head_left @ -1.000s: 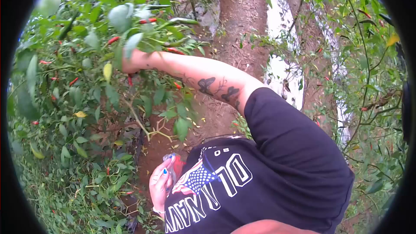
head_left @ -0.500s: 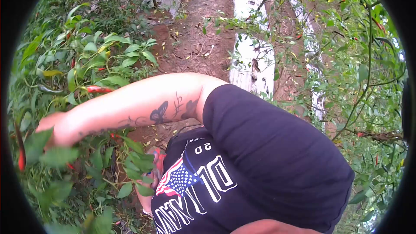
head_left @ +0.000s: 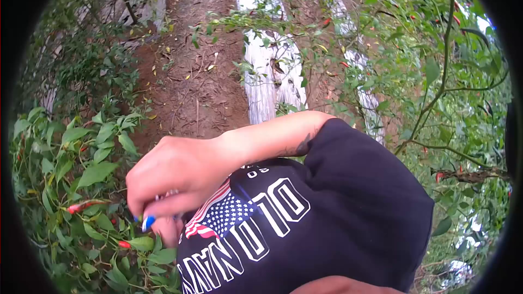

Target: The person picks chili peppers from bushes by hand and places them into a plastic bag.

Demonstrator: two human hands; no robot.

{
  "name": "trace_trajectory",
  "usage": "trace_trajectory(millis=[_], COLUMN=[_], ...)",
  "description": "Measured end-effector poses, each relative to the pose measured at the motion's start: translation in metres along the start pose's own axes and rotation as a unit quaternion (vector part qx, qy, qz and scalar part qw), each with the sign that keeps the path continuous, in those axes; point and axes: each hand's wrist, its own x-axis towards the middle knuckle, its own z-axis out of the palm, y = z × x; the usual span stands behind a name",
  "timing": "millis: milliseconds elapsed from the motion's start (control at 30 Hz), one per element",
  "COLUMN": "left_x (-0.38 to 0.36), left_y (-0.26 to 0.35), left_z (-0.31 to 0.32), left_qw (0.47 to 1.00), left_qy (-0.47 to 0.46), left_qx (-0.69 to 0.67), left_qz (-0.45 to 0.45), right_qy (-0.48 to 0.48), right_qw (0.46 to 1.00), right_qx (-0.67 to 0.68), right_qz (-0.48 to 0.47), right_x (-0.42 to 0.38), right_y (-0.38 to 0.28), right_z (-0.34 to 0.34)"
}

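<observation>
My right hand [head_left: 174, 177] is in front of my shirt, its back toward me and its fingers curled downward. A blue-painted nail and a ring show on it. Whatever lies inside those fingers is hidden. Just beneath it, a small part of my left hand [head_left: 168, 232] shows, with its fingers covered by the right hand. To the left of both hands is a chili plant [head_left: 98, 173] with green leaves. A red chili pepper [head_left: 81, 206] hangs there, and another red chili pepper [head_left: 125, 244] sits lower among the leaves.
A dirt path [head_left: 201, 76] runs ahead between the rows. Strips of pale plastic sheeting [head_left: 261, 92] lie along the soil. Tall chili plants with a long bent branch [head_left: 447, 49] stand close on the right.
My right hand has pulled back from the leaves at far left to above my left hand, its arm bending. The view has shifted, so the path now appears farther left.
</observation>
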Motion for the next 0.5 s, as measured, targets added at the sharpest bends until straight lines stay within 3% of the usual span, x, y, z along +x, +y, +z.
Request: trace_trajectory(millis=[33, 100, 133, 200, 233, 300, 500], left_x=[0.003, 0.036, 0.044, 0.062, 0.072, 0.078, 0.120], left_y=[0.002, 0.001, 0.003, 0.006, 0.006, 0.003, 0.009], left_z=[0.012, 0.007, 0.021, 0.027, 0.029, 0.037, 0.013], left_qw=[1.000, 0.991, 0.989, 0.982, 0.975, 0.982, 0.991], left_qy=[-0.010, -0.124, -0.126, -0.169, -0.204, -0.164, -0.114], left_qx=[0.007, 0.000, -0.014, -0.004, -0.004, 0.024, 0.018], left_qz=[-0.003, 0.052, 0.076, 0.085, 0.087, 0.085, 0.073], right_qy=[0.037, 0.102, 0.104, 0.218, 0.218, 0.204, 0.086], right_qw=[0.998, 0.990, 0.990, 0.942, 0.942, 0.913, 0.912], right_qx=[0.000, -0.066, -0.063, 0.011, 0.011, -0.020, -0.003], right_qz=[0.044, 0.074, 0.071, 0.254, 0.254, 0.354, 0.400], right_x=[-0.016, -0.043, -0.053, -0.073, -0.080, -0.091, -0.065], right_y=[0.002, 0.015, 0.024, 0.045, 0.056, 0.081, 0.157], right_z=[-0.010, -0.021, -0.019, -0.012, -0.010, -0.004, -0.018])
